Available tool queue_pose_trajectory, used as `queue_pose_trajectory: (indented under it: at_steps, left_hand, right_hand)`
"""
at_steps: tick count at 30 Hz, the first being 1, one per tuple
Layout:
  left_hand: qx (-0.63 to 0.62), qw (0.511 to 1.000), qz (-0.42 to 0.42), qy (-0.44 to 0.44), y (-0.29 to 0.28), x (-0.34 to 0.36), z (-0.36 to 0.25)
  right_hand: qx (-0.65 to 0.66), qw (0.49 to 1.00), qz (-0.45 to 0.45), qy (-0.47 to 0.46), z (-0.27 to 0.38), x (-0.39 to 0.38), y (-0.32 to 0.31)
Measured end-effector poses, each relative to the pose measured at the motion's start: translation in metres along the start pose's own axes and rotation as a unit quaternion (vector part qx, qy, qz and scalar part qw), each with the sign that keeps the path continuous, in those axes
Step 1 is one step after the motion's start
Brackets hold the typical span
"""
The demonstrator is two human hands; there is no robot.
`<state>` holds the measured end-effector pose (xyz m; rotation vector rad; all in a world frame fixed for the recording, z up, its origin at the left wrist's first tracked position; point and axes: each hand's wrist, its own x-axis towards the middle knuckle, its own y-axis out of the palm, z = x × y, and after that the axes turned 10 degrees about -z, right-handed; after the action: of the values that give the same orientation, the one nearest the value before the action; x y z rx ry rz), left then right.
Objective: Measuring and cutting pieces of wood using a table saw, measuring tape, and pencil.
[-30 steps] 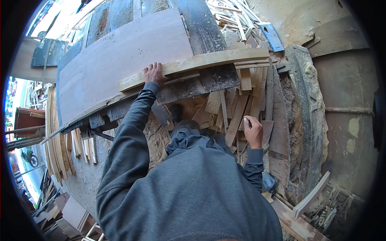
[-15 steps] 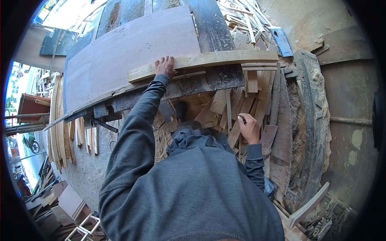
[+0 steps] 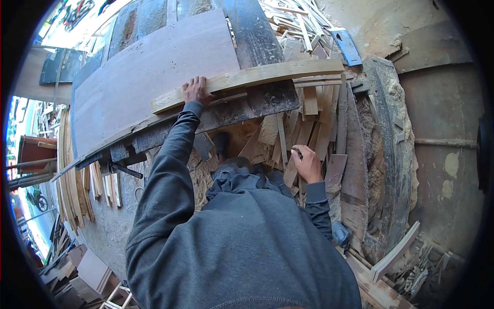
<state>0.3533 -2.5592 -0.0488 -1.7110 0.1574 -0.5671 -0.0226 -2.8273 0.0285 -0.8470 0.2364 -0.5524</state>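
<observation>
A long, pale wooden beam (image 3: 257,77) lies across the near edge of the workbench, its right end sticking out past the bench. My left hand (image 3: 196,91) is closed over it near its left end, fingers on the far side. Under the beam is a large, smooth wooden board (image 3: 154,67) on the bench top. My right hand (image 3: 307,164) hangs in the air to the right of my body, below bench height. Its fingers are curled around a small dark thing, mostly hidden, of a kind I cannot make out.
Offcuts (image 3: 314,129) and planks lean under the bench's right end. A blue board (image 3: 346,47) stands by the scrap heap (image 3: 293,20) at the back right. On the left, upright strips (image 3: 67,170) rest against the bench. A sawdust-covered slab (image 3: 391,139) runs along the right wall.
The view has shifted slightly, so the bench and beam sit further left and the scene is a little turned. Both hands keep their hold; the beam stays in place on the bench.
</observation>
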Motion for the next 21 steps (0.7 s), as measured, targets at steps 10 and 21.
queue_pose_trajectory:
  at_steps: [10, 21]
  left_hand:
    - [0.005, 1.000, 0.017, -0.004, 0.001, -0.001, 0.000]
    - [-0.012, 0.999, -0.039, 0.012, 0.010, -0.006, 0.002]
  right_hand:
    - [-0.030, 0.996, 0.086, 0.010, -0.011, -0.014, 0.019]
    - [-0.023, 0.992, 0.124, 0.002, -0.003, -0.019, 0.034]
